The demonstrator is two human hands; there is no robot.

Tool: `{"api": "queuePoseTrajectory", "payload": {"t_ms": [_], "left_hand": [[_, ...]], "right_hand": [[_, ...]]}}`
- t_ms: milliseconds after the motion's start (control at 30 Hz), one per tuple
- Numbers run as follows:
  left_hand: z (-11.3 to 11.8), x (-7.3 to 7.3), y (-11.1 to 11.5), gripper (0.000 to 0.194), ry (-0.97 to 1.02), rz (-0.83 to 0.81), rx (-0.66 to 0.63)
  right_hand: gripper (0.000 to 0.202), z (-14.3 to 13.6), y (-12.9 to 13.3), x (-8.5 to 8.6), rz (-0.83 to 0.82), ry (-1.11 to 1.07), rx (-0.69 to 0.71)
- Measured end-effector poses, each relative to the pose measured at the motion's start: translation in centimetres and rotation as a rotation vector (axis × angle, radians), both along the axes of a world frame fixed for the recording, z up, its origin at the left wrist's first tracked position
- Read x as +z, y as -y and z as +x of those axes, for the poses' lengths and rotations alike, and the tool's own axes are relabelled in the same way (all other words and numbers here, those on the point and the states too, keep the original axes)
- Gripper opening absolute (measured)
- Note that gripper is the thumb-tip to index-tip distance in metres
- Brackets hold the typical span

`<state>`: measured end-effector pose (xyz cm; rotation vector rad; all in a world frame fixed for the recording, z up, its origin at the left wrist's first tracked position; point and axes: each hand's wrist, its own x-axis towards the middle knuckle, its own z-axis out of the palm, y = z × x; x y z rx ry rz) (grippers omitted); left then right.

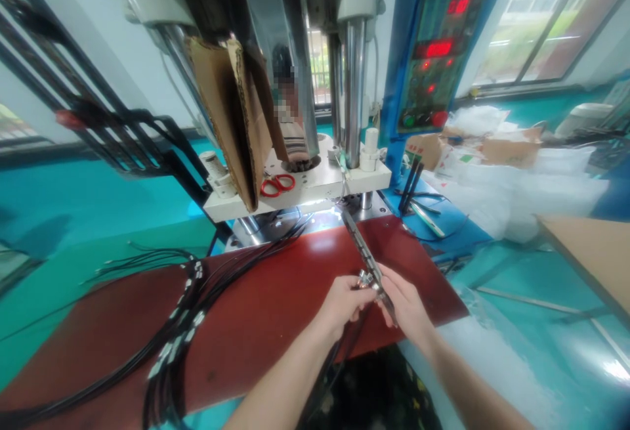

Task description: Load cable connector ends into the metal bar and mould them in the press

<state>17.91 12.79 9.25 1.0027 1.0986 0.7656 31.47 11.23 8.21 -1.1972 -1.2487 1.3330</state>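
Observation:
A long, narrow metal bar (361,246) with notches along it slants from the machine's base toward me. My right hand (407,304) is closed around the near end of this bar, fingers along its side. At the same end, my left hand (344,302) pinches small shiny metal connectors (365,277) against or just beside the bar; I cannot tell whether they sit in it. Dark cables (344,344) hang below my left hand. Both hands are above the red-brown tabletop (275,312). Bundles of black cables (197,312) with pale tags lie to the left.
Ahead stands a press with a white plate (315,187), holding red-handled scissors (278,185) and a folded cardboard piece (231,115). A blue control box (428,49) with red displays is at the right. Tools (427,220) lie below it, with white bags (526,187) beyond.

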Motion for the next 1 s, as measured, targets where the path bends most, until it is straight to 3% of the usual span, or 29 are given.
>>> {"api": "queuePoseTrajectory", "payload": {"t_ms": [533,733,833,1000], "left_hand": [[0.0,0.2,-0.2,0.011,-0.016,0.013,0.046],[0.1,0.0,-0.2,0.01,-0.006,0.023,0.079],[0.0,-0.4,-0.1,0.014,-0.015,0.089,0.092],[-0.9,-0.8,0.0,0.024,-0.051,0.247,0.171]], "right_hand": [[0.049,0.2,-0.2,-0.2,-0.029,-0.025,0.001],[0.047,-0.2,-0.3,-0.5,0.027,0.098,0.051],[0.047,-0.4,-0.3,-0.6,0.036,0.136,0.045],[0.047,-0.3,-0.3,-0.2,-0.022,0.013,-0.058]]}}
